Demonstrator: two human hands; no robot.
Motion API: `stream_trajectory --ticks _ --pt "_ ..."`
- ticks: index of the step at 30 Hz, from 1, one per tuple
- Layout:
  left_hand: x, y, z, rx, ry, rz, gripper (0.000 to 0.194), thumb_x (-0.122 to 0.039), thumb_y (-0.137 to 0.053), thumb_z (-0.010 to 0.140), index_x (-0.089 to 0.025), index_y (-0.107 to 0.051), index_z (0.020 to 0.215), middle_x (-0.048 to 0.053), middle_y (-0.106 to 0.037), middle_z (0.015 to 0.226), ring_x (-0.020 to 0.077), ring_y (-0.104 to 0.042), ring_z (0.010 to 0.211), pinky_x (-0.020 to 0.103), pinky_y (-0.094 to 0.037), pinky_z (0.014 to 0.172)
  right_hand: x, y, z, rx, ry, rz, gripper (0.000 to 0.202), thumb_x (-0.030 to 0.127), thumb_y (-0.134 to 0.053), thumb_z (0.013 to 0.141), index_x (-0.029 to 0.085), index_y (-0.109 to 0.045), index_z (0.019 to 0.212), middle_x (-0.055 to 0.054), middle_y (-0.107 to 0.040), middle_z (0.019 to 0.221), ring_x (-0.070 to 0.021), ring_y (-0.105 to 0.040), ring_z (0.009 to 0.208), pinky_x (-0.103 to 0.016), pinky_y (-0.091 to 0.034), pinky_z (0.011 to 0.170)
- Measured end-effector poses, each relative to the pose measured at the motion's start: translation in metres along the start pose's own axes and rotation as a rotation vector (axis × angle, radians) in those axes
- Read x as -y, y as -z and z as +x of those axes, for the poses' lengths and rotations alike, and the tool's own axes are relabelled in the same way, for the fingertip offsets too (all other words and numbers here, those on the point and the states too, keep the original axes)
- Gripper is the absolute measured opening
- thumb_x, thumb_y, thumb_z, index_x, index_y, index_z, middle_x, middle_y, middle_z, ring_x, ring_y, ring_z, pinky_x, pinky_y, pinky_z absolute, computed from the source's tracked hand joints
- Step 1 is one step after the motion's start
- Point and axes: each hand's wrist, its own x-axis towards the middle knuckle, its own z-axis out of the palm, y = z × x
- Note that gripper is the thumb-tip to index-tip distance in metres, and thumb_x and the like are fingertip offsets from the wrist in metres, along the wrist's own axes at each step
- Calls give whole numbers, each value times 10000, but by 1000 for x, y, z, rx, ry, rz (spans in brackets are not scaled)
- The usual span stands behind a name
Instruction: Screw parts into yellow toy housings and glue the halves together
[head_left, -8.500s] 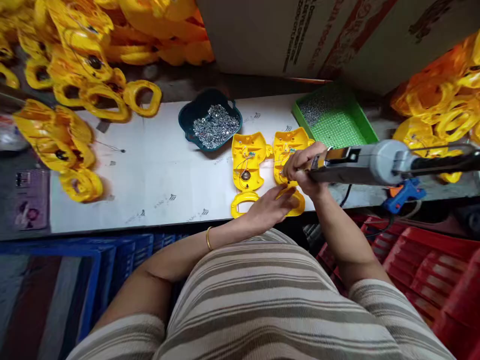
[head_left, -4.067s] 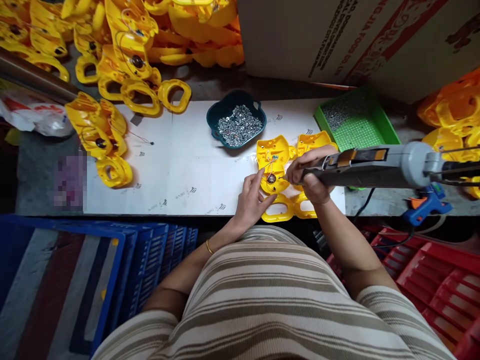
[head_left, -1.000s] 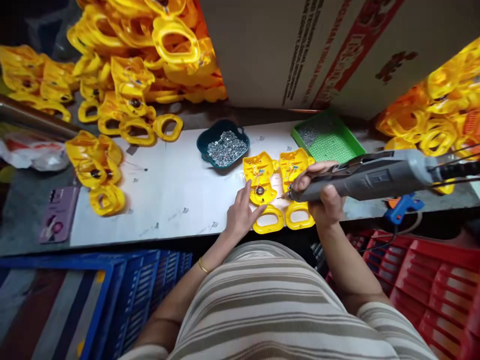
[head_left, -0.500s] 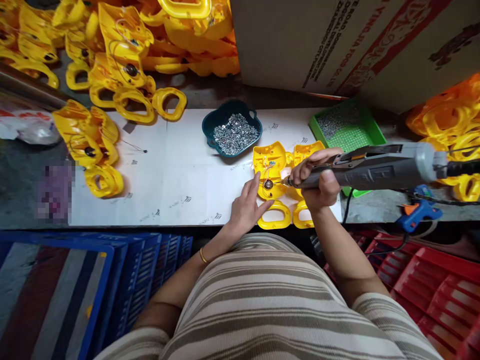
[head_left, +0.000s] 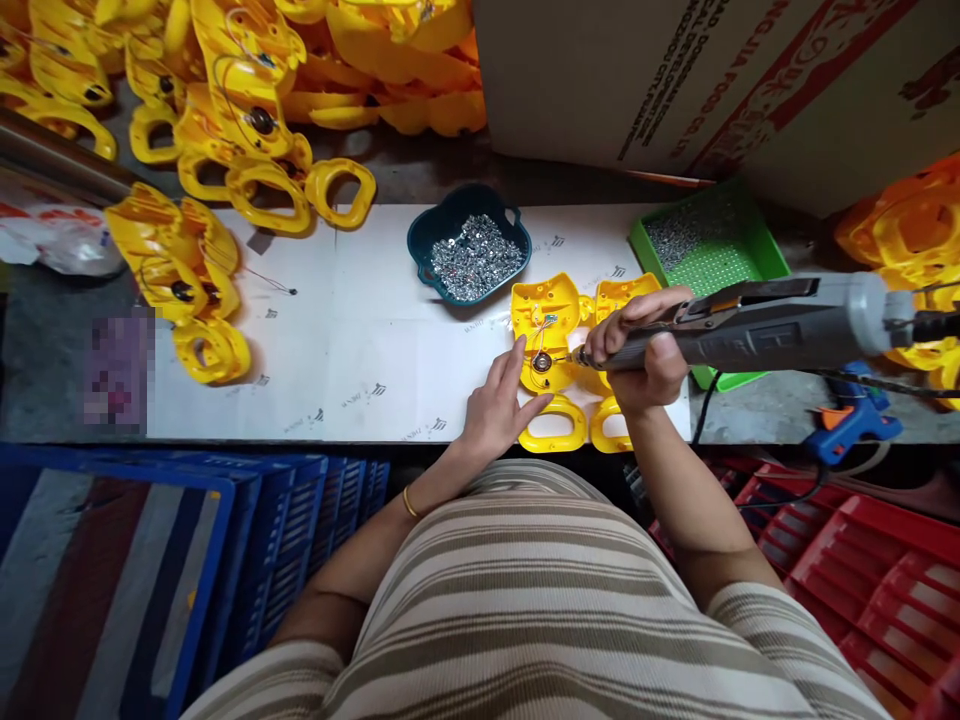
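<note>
In my right hand [head_left: 641,345] is a grey electric screwdriver [head_left: 780,322], its fingers wrapped round the body and its bit pointing left. The tip is at a yellow plastic housing half [head_left: 536,298], beside a round speaker [head_left: 541,361] inside it; whether it touches a screw is too small to tell. My left hand [head_left: 495,405] lies with fingers spread against the left edge of this housing, thumb near its loop handle [head_left: 553,425]. A second yellow housing half [head_left: 626,290] lies to the right, partly hidden by my right hand.
A dark teal bowl [head_left: 469,250] of small metal screws stands behind the housings. To its right is a green basket [head_left: 761,250] with more small metal parts. More yellow housings [head_left: 180,260] lie left. A blue glue gun [head_left: 855,425] rests at right, and a cardboard box [head_left: 570,90] stands behind.
The view has shifted slightly. Both hands, the screwdriver and the yellow housing keep nearly the same places relative to each other.
</note>
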Motion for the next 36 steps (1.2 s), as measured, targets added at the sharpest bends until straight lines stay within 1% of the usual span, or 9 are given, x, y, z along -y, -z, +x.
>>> stream_trajectory --ticks 7,14,18,22,25,27,31,33,36 --pt "2 -2 0 -20 -31 11 842 -453 -654 866 -269 -191 1545 131 -533 1326 196 -664 890 284 -545 688 -2 4 2 61 34 60 237 414 -666 765 233 -514 755 85 -486 516 -80 -440 365 -225 -406 387" --pt "1 0 0 -19 0 -17 855 -415 -691 841 -265 -219 1539 135 -528 1333 208 -659 907 316 -557 726 0 2 0 104 22 -12 268 453 -659 793 229 -560 904 76 -481 556 -78 -451 399 -227 -416 405" --pt "-2 2 1 -27 -13 -26 854 -372 -710 828 -273 -237 1532 129 -535 1324 212 -655 917 351 -560 788 9 -1 0 82 53 -47 285 468 -659 770 252 -585 940 77 -477 547 -86 -446 395 -233 -396 389" --pt "-1 1 -1 -37 -4 -44 830 -374 -697 838 -271 -246 1527 130 -512 1337 151 -643 787 303 -564 716 24 1 2 85 97 -64 273 510 -641 784 282 -593 926 78 -466 538 -97 -441 374 -278 -467 425" --pt "0 3 -8 -95 -24 0 810 -432 -713 817 -274 -304 1499 117 -496 1339 89 -584 651 266 -554 634 39 4 0 62 64 -86 265 507 -645 787 284 -601 924 68 -503 538 -119 -475 375 -300 -481 418" --pt "-4 10 -10 -205 -91 30 726 -452 -707 821 -269 -393 1449 100 -509 1301 79 -562 639 255 -547 617 46 6 -3 43 32 -88 253 470 -635 805 262 -599 946 61 -540 543 -128 -513 395 -287 -474 415" --pt "-33 40 3 -410 -317 -136 449 -348 -643 892 -255 -547 1321 79 -564 1206 136 -612 824 256 -551 675 45 7 -10 21 -34 -158 251 429 -623 840 223 -564 972 76 -556 540 -95 -514 415 -234 -467 441" --pt "-62 57 14 -414 -425 -228 452 -366 -627 902 -259 -538 1332 88 -580 1252 208 -609 1051 325 -557 828 38 6 -10 -54 -25 -232 271 411 -664 811 201 -567 952 76 -547 548 -84 -510 433 -224 -467 452" --pt "-111 71 23 -366 -586 -281 613 -537 -576 898 -247 -441 1421 120 -520 1395 283 -491 1292 446 -455 1050 28 2 -9 -184 8 -299 301 381 -724 758 192 -582 945 57 -571 607 -85 -521 489 -232 -481 490"
